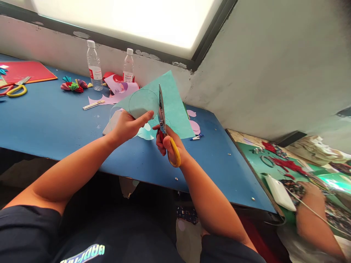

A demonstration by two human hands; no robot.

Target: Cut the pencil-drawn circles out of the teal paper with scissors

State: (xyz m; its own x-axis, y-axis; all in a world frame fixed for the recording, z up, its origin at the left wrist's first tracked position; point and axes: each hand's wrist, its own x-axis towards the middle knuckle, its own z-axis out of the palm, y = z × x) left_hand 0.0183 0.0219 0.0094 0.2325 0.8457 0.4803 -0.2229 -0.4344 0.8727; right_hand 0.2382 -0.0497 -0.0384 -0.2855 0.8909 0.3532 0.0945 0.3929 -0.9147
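My left hand (128, 126) pinches a teal sheet of paper (177, 109) between thumb and fingers, above the blue table. A circle is outlined on the paper near my thumb. In my right hand (175, 140) is a pair of scissors (161, 109) with yellow and red handles, blades pointing up against the paper beside the circle. The blades look nearly together; whether they are cutting I cannot tell. Below my hands lies a light-blue cut paper piece (146, 133). A pale, round-cornered flat object (112, 123) is partly hidden behind my left hand.
Two plastic bottles (94, 69) stand by the wall near lilac paper scraps (123, 93). Leftward are fabric flowers (74, 86), a second pair of scissors (18, 89) and red sheets (30, 69). Pens (196, 137) lie right. Another person's arm (312, 215) rests at a green table (246, 151).
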